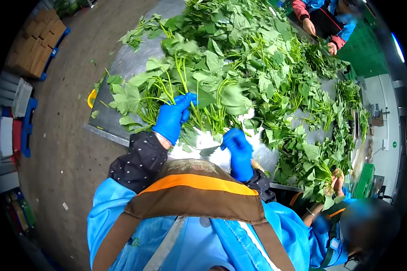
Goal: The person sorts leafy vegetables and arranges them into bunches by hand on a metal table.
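My left hand (172,116), in a blue glove, is closed around the stems of a bunch of leafy greens (182,72) at the near left of the metal table. To its right and a little nearer to me is my right hand (238,151), also blue-gloved, with its fingers bent together. A dark leaf (209,151) touches or lies just beside those fingertips. Whether the right fingers pinch it is too blurred to tell. A large heap of greens (257,58) spreads beyond both hands.
The metal table (129,61) has its front edge close to my waist. One co-worker (323,18) handles greens at the far right, another (334,226) at the near right. Left are a yellow container (92,98) and stacked cardboard boxes (38,38). Green crates (364,180) stand right.
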Demonstrator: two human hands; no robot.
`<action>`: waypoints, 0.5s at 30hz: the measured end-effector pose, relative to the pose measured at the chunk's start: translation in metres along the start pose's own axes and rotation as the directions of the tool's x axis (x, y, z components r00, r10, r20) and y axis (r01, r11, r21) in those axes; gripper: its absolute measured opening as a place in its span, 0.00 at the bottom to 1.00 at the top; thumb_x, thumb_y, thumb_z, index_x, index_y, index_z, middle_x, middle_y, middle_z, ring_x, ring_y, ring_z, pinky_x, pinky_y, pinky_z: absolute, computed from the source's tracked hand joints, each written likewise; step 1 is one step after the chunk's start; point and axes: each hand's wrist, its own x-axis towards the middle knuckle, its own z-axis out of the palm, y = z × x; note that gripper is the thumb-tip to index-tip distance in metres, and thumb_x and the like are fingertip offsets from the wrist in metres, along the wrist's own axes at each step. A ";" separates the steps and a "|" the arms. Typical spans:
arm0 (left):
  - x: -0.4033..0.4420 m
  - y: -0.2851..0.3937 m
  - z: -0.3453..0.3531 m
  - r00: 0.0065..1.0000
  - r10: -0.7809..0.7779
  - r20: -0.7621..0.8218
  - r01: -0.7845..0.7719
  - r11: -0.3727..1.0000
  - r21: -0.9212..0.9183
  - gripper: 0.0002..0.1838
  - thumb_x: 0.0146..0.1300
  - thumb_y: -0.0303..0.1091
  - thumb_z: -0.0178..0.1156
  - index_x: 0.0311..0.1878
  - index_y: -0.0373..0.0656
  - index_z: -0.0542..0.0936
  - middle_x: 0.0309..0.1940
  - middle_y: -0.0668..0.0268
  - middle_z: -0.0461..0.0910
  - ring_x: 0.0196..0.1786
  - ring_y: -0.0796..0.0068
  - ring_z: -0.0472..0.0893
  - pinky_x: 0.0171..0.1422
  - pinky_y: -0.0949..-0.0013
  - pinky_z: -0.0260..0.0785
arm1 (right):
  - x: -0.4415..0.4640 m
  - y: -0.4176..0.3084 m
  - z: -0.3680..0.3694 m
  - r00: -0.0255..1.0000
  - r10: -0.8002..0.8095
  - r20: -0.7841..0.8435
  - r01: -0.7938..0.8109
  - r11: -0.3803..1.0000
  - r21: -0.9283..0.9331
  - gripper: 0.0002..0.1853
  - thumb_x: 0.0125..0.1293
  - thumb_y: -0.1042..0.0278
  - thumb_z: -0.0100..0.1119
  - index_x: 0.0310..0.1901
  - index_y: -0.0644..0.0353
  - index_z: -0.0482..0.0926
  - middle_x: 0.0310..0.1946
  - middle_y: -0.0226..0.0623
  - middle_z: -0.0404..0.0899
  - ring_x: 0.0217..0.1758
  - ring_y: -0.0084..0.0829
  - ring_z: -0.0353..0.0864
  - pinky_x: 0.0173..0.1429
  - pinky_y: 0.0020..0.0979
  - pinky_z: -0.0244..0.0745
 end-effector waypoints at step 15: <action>-0.028 -0.010 0.012 0.995 -0.095 -0.008 0.095 0.980 0.176 0.13 0.63 0.39 0.51 0.44 0.42 0.79 0.23 0.75 0.71 0.20 0.88 0.60 0.24 0.81 0.50 | 0.030 0.009 0.027 0.915 0.334 0.226 -0.380 0.901 0.207 0.09 0.54 0.76 0.60 0.38 0.64 0.78 0.29 0.31 0.78 0.33 0.20 0.74 0.41 0.22 0.68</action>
